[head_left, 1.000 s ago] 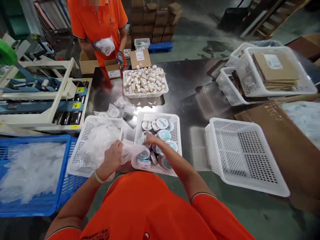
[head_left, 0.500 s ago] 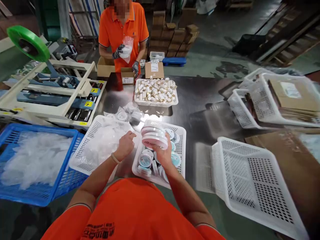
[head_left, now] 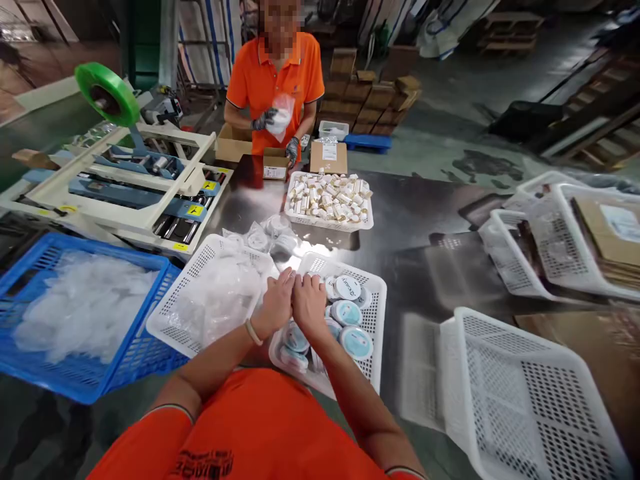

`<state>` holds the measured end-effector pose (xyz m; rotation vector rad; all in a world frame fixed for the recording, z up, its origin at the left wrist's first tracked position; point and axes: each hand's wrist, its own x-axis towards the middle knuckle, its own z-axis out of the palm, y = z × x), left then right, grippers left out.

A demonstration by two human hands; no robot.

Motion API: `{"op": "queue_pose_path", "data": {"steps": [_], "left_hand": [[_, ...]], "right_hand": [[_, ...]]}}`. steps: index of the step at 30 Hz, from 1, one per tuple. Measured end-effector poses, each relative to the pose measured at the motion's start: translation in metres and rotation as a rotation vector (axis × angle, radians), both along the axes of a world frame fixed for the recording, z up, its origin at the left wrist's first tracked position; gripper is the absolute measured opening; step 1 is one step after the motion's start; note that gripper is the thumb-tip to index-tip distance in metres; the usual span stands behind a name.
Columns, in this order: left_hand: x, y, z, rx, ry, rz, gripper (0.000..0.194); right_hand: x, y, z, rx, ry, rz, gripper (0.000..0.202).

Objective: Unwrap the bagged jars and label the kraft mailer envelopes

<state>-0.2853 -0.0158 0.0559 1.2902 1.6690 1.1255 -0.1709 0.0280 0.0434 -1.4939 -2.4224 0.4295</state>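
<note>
My left hand (head_left: pixel 276 303) and my right hand (head_left: pixel 309 300) meet with their fingertips close together over the touching rims of two white baskets. The fingers of both are curled in, and the backs of my hands hide whatever is between them. Under my right hand, the right basket (head_left: pixel 379 320) contains round flat containers (head_left: pixel 357 342), several with light blue labels and some white with dark lettering. Beside my left hand, clear plastic bags (head_left: pixel 220 283) fill the left basket (head_left: pixel 167 335).
Bagged round items (head_left: pixel 270 233) lie behind the baskets. Farther back is a basket of small white-and-gold bottles (head_left: pixel 330 200). Across the table a gloved co-worker (head_left: pixel 280 80) holds a bagged item. A blue crate (head_left: pixel 113 373) and taping machine (head_left: pixel 150 187) stand left; a white basket (head_left: pixel 525 393) stands right.
My right hand has brought the stack of pink-and-white round containers down and left to my left hand; the stack is now out of sight. The view has shifted, so the surroundings appear farther right and lower.
</note>
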Motion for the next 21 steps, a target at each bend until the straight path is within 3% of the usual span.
{"op": "queue_pose_path", "data": {"steps": [3, 6, 9, 11, 13, 16, 19, 21], "left_hand": [[-0.019, 0.028, 0.008, 0.028, 0.222, -0.083, 0.067], [-0.066, 0.078, 0.030, 0.061, 0.351, -0.094, 0.066], [-0.119, 0.134, 0.051, 0.065, 0.446, 0.001, 0.059], [-0.144, 0.165, 0.052, 0.053, 0.507, 0.057, 0.053], [-0.158, 0.188, 0.040, 0.014, 0.546, 0.072, 0.050], [-0.162, 0.201, 0.005, -0.096, 0.565, 0.019, 0.056], [-0.164, 0.191, -0.026, -0.193, 0.571, -0.068, 0.060], [-0.170, 0.175, -0.034, -0.229, 0.580, -0.122, 0.054]], "right_hand": [[0.006, 0.014, 0.012, 0.095, 0.138, 0.051, 0.045], [0.036, 0.024, 0.015, 0.310, 0.382, -0.045, 0.055], [0.066, 0.018, 0.005, 0.390, 0.494, -0.177, 0.043], [0.077, 0.007, -0.008, 0.338, 0.489, -0.189, 0.038], [0.083, -0.008, -0.024, 0.267, 0.456, -0.174, 0.037], [0.087, -0.027, -0.046, 0.173, 0.419, -0.163, 0.039], [0.095, -0.036, -0.059, 0.091, 0.393, -0.170, 0.040], [0.101, -0.036, -0.064, 0.061, 0.381, -0.185, 0.041]]}}
